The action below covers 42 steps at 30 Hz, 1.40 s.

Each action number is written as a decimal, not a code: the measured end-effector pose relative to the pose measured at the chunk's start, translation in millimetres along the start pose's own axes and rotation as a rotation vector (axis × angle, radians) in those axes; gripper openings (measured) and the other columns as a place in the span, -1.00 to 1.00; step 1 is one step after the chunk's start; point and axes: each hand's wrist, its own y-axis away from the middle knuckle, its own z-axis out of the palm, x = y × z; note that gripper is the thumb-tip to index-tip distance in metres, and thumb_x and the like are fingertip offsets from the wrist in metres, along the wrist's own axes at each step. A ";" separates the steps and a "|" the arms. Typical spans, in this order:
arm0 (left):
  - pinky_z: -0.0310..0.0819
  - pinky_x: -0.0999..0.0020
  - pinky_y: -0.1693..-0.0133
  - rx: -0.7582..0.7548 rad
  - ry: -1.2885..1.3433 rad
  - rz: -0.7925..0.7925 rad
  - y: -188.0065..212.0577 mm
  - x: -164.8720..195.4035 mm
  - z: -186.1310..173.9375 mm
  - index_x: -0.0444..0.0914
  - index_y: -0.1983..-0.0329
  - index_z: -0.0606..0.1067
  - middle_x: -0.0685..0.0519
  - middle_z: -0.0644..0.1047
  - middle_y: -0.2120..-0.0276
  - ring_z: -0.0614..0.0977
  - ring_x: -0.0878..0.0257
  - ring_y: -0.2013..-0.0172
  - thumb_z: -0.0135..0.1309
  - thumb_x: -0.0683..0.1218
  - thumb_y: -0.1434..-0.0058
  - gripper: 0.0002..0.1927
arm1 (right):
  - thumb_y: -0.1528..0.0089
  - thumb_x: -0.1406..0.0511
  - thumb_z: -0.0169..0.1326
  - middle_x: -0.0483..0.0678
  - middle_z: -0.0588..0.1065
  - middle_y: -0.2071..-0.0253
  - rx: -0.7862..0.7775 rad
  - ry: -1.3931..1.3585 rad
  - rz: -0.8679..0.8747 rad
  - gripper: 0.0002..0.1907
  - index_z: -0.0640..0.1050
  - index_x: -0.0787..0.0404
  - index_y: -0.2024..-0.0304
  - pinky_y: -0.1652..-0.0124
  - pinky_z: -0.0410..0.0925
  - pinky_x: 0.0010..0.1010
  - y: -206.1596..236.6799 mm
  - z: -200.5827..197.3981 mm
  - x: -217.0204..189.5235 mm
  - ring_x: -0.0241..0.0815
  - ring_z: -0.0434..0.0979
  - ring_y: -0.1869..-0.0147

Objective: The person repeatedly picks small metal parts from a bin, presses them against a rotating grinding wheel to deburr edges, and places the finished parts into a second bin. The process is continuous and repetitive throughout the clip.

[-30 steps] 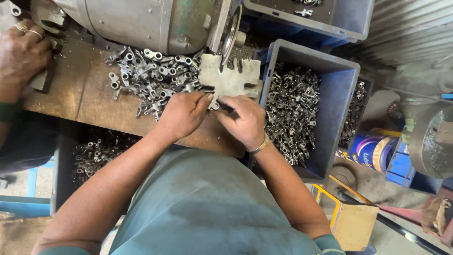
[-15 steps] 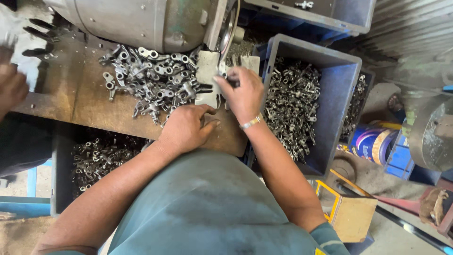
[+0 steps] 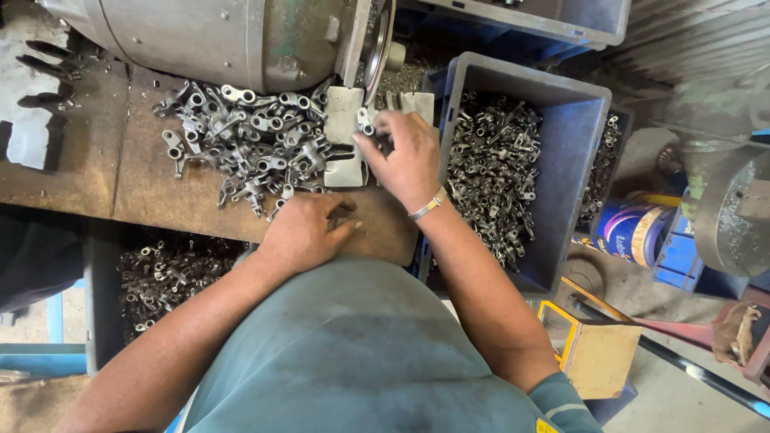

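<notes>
Machinery fills the top of the view: a large grey metal motor housing (image 3: 216,40) lies on its side across a worn wooden workbench (image 3: 88,172), with a round disc (image 3: 378,40) at its right end. Right of the bench stands a deep blue plastic crate (image 3: 577,160), filled with small grey metal parts (image 3: 489,168). A darker bin (image 3: 100,297) below the bench edge on the left holds more of the same pieces. On the bench top, a loose heap of small metal pieces (image 3: 249,148) with ring-shaped ends spreads in front of the housing. Just right of the heap sits a pale metal plate (image 3: 345,152) below the disc. The right hand (image 3: 405,156), a metal bracelet (image 3: 427,205) on its wrist, reaches over this plate; its fingers (image 3: 370,136) are pinched on one small metal piece (image 3: 365,122) close to the disc. The left hand (image 3: 309,228) rests on the bench near its front edge, just below the heap, fingers loosely curled and holding nothing that can be seen. The two hands are apart. On the floor at right lie a blue can (image 3: 630,228) and a yellow-edged box (image 3: 597,357).
</notes>
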 end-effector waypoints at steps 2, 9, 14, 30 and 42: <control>0.57 0.10 0.19 -0.015 0.012 -0.005 -1.2 0.7 0.6 -0.25 0.15 0.61 -0.15 0.64 0.37 0.68 -0.07 0.31 0.23 0.04 -0.10 -0.67 | -0.14 0.10 0.39 -0.10 0.57 0.37 0.041 -0.008 0.011 -0.64 0.53 0.15 0.27 0.19 0.42 -0.25 -0.7 4.2 -0.4 -0.10 0.57 0.24; 0.56 0.09 0.19 -0.033 0.001 0.008 -2.0 1.9 -1.1 -0.24 0.14 0.61 -0.15 0.64 0.37 0.67 -0.09 0.31 0.21 0.03 -0.14 -0.69 | -0.15 0.14 0.43 -0.08 0.54 0.40 0.138 0.042 -0.038 -0.64 0.50 0.15 0.33 0.24 0.41 -0.24 -5.0 5.0 0.9 -0.07 0.53 0.28; 0.54 0.07 0.15 0.016 0.005 0.019 2.6 -3.6 -1.6 -0.24 0.15 0.62 -0.15 0.64 0.34 0.66 -0.11 0.25 0.21 0.03 -0.13 -0.69 | -0.13 0.14 0.44 -0.06 0.51 0.42 0.156 0.043 -0.090 -0.62 0.48 0.17 0.36 0.26 0.40 -0.21 -14.3 3.6 0.5 -0.03 0.50 0.32; 0.49 0.29 0.27 0.176 0.517 -0.155 15.3 -12.3 -11.0 -0.26 -0.10 0.55 -0.03 0.62 0.32 0.62 0.24 0.34 0.16 -0.02 -0.28 -0.63 | -0.01 0.14 0.48 -0.10 0.48 0.47 -0.258 -0.285 -0.055 -0.61 0.52 0.15 0.40 0.39 0.37 -0.35 31.0 -21.1 -14.5 -0.18 0.52 0.43; 0.51 0.32 0.33 0.184 0.280 -0.275 33.3 -15.4 -19.8 -0.24 0.24 0.66 0.01 0.64 0.43 0.62 0.23 0.43 0.27 -0.07 -0.16 -0.83 | -0.19 0.31 0.32 0.02 0.59 0.10 -0.128 -0.195 -0.195 -0.62 0.55 0.24 -0.02 0.02 0.45 -0.23 9.4 11.7 -34.5 -0.04 0.59 0.07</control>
